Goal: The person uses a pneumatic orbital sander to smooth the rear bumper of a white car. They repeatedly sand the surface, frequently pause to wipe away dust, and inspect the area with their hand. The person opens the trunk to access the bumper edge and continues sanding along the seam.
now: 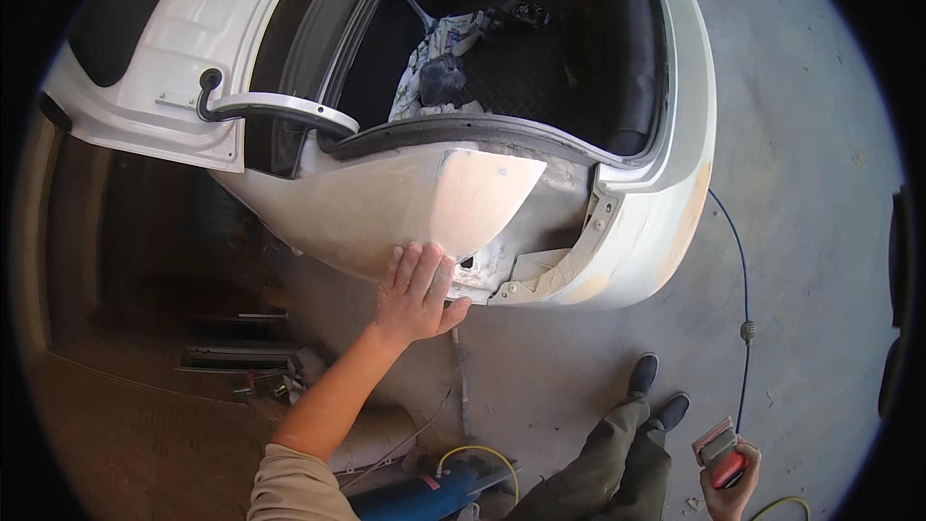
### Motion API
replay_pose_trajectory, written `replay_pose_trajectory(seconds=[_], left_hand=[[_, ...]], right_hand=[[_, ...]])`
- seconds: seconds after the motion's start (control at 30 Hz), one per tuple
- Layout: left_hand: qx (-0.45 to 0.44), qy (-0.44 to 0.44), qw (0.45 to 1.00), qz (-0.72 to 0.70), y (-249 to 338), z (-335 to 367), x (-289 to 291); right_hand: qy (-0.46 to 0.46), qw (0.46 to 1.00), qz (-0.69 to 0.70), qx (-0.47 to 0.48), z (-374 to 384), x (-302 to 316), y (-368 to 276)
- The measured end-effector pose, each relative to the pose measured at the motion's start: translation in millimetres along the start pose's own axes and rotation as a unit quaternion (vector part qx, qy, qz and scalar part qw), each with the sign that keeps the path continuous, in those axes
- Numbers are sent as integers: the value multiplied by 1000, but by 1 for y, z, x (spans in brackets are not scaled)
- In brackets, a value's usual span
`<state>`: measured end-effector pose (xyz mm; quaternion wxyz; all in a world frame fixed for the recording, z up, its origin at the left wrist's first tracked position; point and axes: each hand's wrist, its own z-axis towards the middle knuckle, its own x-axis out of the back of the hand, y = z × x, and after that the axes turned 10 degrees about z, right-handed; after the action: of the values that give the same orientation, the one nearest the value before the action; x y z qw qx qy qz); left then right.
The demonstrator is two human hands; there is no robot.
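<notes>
My left hand [420, 294] lies with fingers stretched out on the lower edge of a car's white body panel [357, 207]. Just beyond the fingertips is a smooth pale beige patch [482, 193], probably filler. To its right, bare grey metal [555, 198] and a small dark hole show. Down at the lower right, away from the car, my right hand [738, 497] grips a sander [719, 449] with a red body and a flat grey pad. Part of its body is hidden by my fingers.
A white bumper [666, 222] curves round at the right. At the upper left stands an opened white panel [183, 68]; cloth and bags [439, 72] lie inside the car. A blue hose [745, 280] crosses the grey floor. Below are a blue tank [420, 497], a yellow hose [487, 449] and my shoes [644, 376].
</notes>
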<state>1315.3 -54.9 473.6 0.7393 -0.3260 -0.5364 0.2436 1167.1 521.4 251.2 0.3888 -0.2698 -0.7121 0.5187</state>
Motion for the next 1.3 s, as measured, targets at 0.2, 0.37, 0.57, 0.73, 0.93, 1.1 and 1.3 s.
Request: replay_pose_trajectory(seconds=[0.2, 0.37, 0.57, 0.73, 0.93, 1.1, 1.3], left_hand=[[100, 48, 992, -58, 21, 26, 6], [145, 16, 980, -138, -12, 92, 15], [97, 52, 992, -58, -2, 35, 0], [122, 62, 988, -75, 17, -15, -19], [12, -3, 998, -58, -13, 48, 16], [-102, -47, 994, 10, -28, 113, 29], [-161, 18, 987, 19, -49, 92, 19]], right_hand=[[-19, 999, -25, -20, 13, 23, -19], [-33, 999, -14, 25, 48, 17, -36], [4, 999, 6, 42, 91, -29, -87], [6, 985, 56, 160, 133, -91, -156], [11, 960, 77, 267, 175, -143, -232], [72, 964, 108, 231, 186, -156, -277], [89, 969, 75, 219, 189, -159, -310]])
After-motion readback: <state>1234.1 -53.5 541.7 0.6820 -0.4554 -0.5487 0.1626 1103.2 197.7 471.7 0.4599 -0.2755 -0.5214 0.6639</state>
